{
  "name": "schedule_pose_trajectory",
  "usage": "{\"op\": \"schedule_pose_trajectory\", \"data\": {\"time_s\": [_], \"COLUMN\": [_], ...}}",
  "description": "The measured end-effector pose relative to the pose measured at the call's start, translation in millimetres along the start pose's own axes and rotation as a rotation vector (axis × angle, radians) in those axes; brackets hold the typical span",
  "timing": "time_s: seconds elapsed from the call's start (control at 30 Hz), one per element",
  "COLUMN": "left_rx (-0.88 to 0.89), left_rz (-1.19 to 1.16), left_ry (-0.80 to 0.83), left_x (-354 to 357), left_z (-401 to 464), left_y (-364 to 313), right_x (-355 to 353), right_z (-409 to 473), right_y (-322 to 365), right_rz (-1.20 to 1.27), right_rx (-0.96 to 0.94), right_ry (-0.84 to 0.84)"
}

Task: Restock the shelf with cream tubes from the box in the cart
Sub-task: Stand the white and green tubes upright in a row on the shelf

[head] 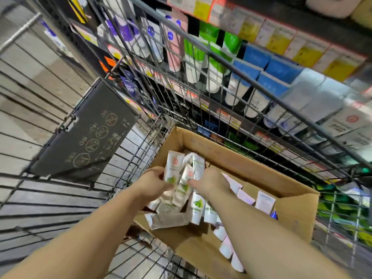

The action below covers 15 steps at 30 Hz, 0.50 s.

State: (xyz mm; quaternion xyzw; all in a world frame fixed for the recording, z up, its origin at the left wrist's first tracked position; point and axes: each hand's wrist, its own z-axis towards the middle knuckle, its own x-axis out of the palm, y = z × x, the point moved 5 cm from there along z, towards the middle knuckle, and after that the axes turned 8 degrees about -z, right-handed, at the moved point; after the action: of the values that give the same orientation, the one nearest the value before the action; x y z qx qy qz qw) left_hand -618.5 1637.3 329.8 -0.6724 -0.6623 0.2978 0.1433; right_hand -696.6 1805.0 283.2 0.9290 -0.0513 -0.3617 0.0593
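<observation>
Your left hand (156,179) grips white cream tubes (173,172) above the open cardboard box (231,158) inside the wire cart (60,188). Your right hand (210,181) pinches the same bunch. The stocked shelf (261,125) stands beyond the cart wall.

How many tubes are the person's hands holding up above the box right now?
3, as far as shows: one in the left hand, two leaning together at the right hand: tubes at. Others may be hidden behind the hands.
</observation>
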Motion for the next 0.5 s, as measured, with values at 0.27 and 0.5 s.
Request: {"op": "schedule_pose_trajectory", "data": {"time_s": [0.27,0.5], "left_rx": [-0.040,0.102], "left_rz": [-0.252,-0.250], "left_ry": [0.192,0.395], "left_x": [6,34], "left_z": [-33,-115], "left_y": [-24,-110], "right_x": [-24,-116], "right_z": [-39,-148], "right_y": [-27,-61], "right_rz": [0.837,1.030], "right_rx": [-0.124,-0.237], "right_ry": [0.376,0.431]}}
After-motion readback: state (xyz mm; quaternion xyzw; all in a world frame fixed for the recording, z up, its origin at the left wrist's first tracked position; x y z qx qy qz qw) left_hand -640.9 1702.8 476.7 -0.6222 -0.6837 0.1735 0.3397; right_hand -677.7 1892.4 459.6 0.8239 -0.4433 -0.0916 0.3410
